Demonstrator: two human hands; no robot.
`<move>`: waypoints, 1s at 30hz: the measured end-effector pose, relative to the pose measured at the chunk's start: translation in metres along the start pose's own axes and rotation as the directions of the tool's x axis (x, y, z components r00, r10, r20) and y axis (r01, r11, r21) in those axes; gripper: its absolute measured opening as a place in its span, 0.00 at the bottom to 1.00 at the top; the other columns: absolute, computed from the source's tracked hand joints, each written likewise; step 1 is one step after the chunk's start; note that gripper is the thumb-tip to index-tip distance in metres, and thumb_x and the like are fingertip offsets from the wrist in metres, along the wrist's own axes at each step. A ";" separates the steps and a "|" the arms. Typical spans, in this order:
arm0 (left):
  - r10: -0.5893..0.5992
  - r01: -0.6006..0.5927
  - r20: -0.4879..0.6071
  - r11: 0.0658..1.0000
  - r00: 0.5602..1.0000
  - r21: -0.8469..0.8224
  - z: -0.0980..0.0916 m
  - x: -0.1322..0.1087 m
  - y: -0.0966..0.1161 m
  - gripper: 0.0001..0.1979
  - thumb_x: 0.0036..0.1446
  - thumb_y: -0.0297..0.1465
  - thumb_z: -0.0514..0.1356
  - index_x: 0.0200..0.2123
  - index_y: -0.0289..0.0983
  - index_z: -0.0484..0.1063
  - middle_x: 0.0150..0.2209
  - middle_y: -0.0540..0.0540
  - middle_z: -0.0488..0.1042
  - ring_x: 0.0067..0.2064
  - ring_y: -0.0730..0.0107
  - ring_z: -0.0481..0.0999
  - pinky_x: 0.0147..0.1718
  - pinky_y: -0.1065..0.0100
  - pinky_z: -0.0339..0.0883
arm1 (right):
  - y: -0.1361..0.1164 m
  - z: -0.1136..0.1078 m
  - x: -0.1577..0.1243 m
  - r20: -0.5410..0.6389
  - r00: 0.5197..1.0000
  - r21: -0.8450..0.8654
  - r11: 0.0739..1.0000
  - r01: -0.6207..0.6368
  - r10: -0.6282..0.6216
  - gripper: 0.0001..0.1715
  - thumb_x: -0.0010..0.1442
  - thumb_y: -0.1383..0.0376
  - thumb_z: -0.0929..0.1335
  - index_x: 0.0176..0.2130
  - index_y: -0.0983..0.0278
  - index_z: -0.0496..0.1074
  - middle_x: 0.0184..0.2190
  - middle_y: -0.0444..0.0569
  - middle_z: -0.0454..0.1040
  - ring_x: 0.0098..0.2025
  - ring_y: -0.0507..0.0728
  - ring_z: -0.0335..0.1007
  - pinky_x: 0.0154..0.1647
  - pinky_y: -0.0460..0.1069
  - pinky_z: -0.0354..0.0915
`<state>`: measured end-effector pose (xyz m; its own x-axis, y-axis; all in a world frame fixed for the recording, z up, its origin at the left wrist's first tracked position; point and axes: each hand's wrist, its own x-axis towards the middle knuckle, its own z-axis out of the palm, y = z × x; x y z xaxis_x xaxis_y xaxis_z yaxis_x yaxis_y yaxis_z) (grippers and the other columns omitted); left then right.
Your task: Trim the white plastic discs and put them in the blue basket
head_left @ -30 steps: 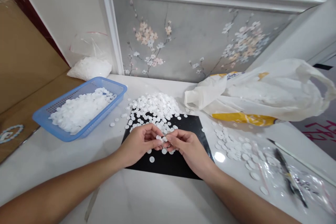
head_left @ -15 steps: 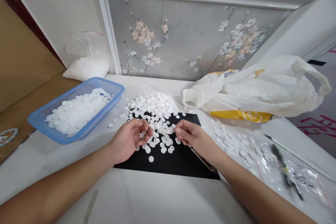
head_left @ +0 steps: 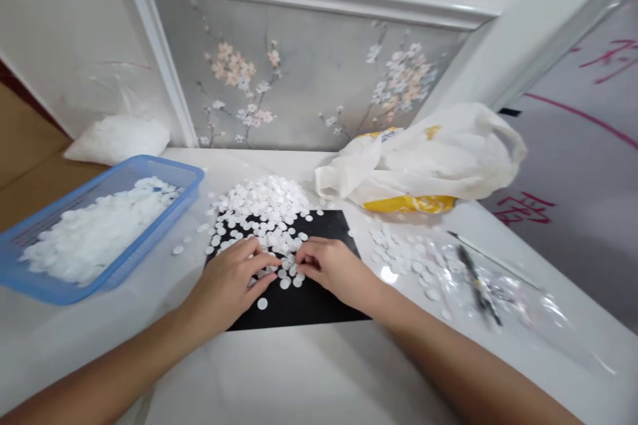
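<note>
My left hand [head_left: 229, 285] is palm down at the left of the black mat [head_left: 319, 305]. Its thumb and forefinger are apart, reaching over loose white round discs [head_left: 284, 283]; its other fingertips are partly hidden. From the right, my right hand [head_left: 336, 271] comes in with fingers curled and pressed together at the edge of the same discs. Whatever it pinches is hidden. Behind both hands rises a heap of white discs [head_left: 266, 198], spilling over the mat's back edge. One disc [head_left: 262, 304] lies by itself near the left thumb.
At left stands a blue plastic basket [head_left: 192, 179] of white discs, with a clear bag of white pieces [head_left: 122, 138] behind. A white and yellow carrier bag [head_left: 423, 159] lies back right. Nearer are scattered discs [head_left: 393, 246], a black pen [head_left: 478, 285] and clear plastic bags [head_left: 523, 305].
My left hand has turned from palm up, with discs at its fingers, to palm down over the discs. The metal tool under my right hand is out of sight. The view has swung right.
</note>
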<state>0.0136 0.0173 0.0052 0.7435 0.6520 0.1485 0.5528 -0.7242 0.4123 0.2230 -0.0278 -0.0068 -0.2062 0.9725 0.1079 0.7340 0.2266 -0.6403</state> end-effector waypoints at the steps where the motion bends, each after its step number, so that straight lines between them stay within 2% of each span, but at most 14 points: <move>1: 0.034 -0.035 0.010 0.999 0.999 0.032 0.002 0.000 -0.001 0.10 0.60 0.33 0.54 0.42 0.44 0.73 0.36 0.49 0.67 0.38 0.67 0.69 0.34 0.69 0.60 | -0.001 0.001 0.000 -0.011 1.000 -0.016 1.000 0.010 -0.010 0.06 0.53 0.75 0.70 0.30 0.63 0.72 0.27 0.43 0.68 0.26 0.50 0.64 0.29 0.44 0.60; 5: 0.082 -0.085 0.034 0.994 0.996 0.076 0.005 0.003 -0.009 0.10 0.59 0.32 0.54 0.40 0.44 0.74 0.34 0.49 0.66 0.35 0.68 0.68 0.30 0.70 0.59 | -0.005 0.007 0.000 -0.045 0.991 -0.156 0.981 0.114 -0.122 0.05 0.57 0.73 0.67 0.34 0.64 0.70 0.29 0.45 0.69 0.28 0.51 0.65 0.30 0.44 0.60; 7: 0.070 -0.072 0.034 0.995 0.997 0.070 0.005 0.004 -0.010 0.08 0.59 0.30 0.54 0.37 0.42 0.73 0.34 0.49 0.65 0.34 0.68 0.68 0.30 0.70 0.59 | -0.008 0.009 -0.004 0.007 0.983 -0.208 0.962 0.178 -0.181 0.06 0.59 0.73 0.65 0.36 0.64 0.71 0.31 0.46 0.71 0.31 0.52 0.67 0.32 0.45 0.60; 9: 0.054 -0.055 0.024 0.996 0.998 0.065 0.005 0.004 -0.010 0.07 0.59 0.30 0.54 0.34 0.40 0.72 0.35 0.49 0.66 0.35 0.69 0.68 0.32 0.69 0.60 | -0.010 0.007 -0.009 0.072 0.981 -0.163 0.968 0.192 -0.183 0.08 0.57 0.74 0.66 0.36 0.64 0.72 0.32 0.46 0.72 0.31 0.52 0.68 0.32 0.45 0.61; 11: 0.050 -0.051 0.014 0.997 0.999 0.062 0.004 0.002 -0.008 0.06 0.60 0.30 0.54 0.34 0.40 0.71 0.35 0.49 0.66 0.36 0.69 0.68 0.33 0.69 0.61 | -0.010 -0.001 -0.015 0.121 0.984 -0.034 0.991 0.133 -0.128 0.10 0.55 0.74 0.68 0.37 0.63 0.73 0.31 0.44 0.72 0.29 0.51 0.67 0.32 0.45 0.61; 13: 0.056 -0.056 0.007 0.996 0.998 0.064 0.004 0.001 -0.006 0.06 0.60 0.29 0.53 0.34 0.39 0.71 0.35 0.49 0.66 0.36 0.69 0.69 0.34 0.68 0.61 | -0.007 -0.012 -0.020 0.125 0.992 0.090 0.996 0.019 -0.030 0.10 0.55 0.72 0.68 0.39 0.61 0.73 0.27 0.42 0.70 0.27 0.51 0.66 0.29 0.45 0.60; 16: 0.062 -0.061 -0.006 0.996 0.998 0.062 0.005 -0.001 -0.002 0.07 0.60 0.28 0.52 0.33 0.38 0.70 0.34 0.48 0.66 0.36 0.69 0.68 0.35 0.68 0.62 | 0.003 -0.027 -0.022 0.143 0.978 0.292 0.938 -0.188 0.152 0.08 0.59 0.66 0.64 0.40 0.61 0.71 0.27 0.42 0.69 0.26 0.51 0.66 0.25 0.45 0.60; 18: 0.063 -0.062 -0.009 0.997 0.998 0.044 0.006 -0.002 -0.001 0.08 0.61 0.27 0.52 0.34 0.38 0.70 0.35 0.48 0.67 0.37 0.69 0.68 0.36 0.68 0.62 | 0.010 -0.032 -0.022 0.176 0.968 0.373 0.898 -0.232 0.177 0.10 0.61 0.66 0.61 0.40 0.61 0.69 0.30 0.44 0.71 0.28 0.51 0.67 0.26 0.45 0.61; 20: 0.072 -0.072 -0.002 0.997 0.997 0.019 0.006 -0.002 0.001 0.09 0.62 0.27 0.51 0.37 0.38 0.72 0.35 0.48 0.67 0.38 0.69 0.68 0.36 0.68 0.62 | 0.014 -0.031 -0.020 0.154 0.971 0.370 0.901 -0.228 0.182 0.12 0.62 0.67 0.59 0.40 0.62 0.70 0.30 0.44 0.71 0.29 0.51 0.65 0.27 0.45 0.61; 23: 0.099 -0.099 0.019 0.995 0.995 0.008 0.009 0.000 0.004 0.12 0.63 0.28 0.50 0.42 0.40 0.73 0.35 0.47 0.67 0.38 0.69 0.68 0.34 0.69 0.62 | 0.014 -0.021 -0.018 0.058 0.980 0.257 0.946 -0.198 0.190 0.12 0.63 0.65 0.60 0.39 0.60 0.72 0.29 0.43 0.69 0.27 0.51 0.63 0.28 0.46 0.59; 26: 0.123 -0.125 0.043 0.991 0.991 0.041 0.012 0.002 0.007 0.13 0.63 0.29 0.51 0.43 0.42 0.74 0.34 0.47 0.66 0.37 0.69 0.68 0.34 0.68 0.61 | 0.010 -0.007 -0.016 0.018 0.996 0.156 0.983 -0.093 0.092 0.08 0.59 0.67 0.66 0.37 0.58 0.75 0.31 0.43 0.68 0.30 0.52 0.65 0.32 0.47 0.61; 30: 0.129 -0.134 0.068 0.989 0.989 0.069 0.016 0.003 0.008 0.09 0.61 0.29 0.54 0.40 0.42 0.74 0.35 0.47 0.65 0.38 0.68 0.68 0.34 0.68 0.61 | 0.005 0.003 -0.016 0.038 0.999 0.128 0.992 0.005 -0.010 0.10 0.58 0.72 0.66 0.34 0.60 0.75 0.31 0.45 0.68 0.31 0.52 0.66 0.34 0.48 0.62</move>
<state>0.0265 0.0099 -0.0059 0.8325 0.5363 0.1390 0.4729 -0.8187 0.3257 0.2277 -0.0424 -0.0138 -0.2378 0.9676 0.0850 0.6438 0.2226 -0.7321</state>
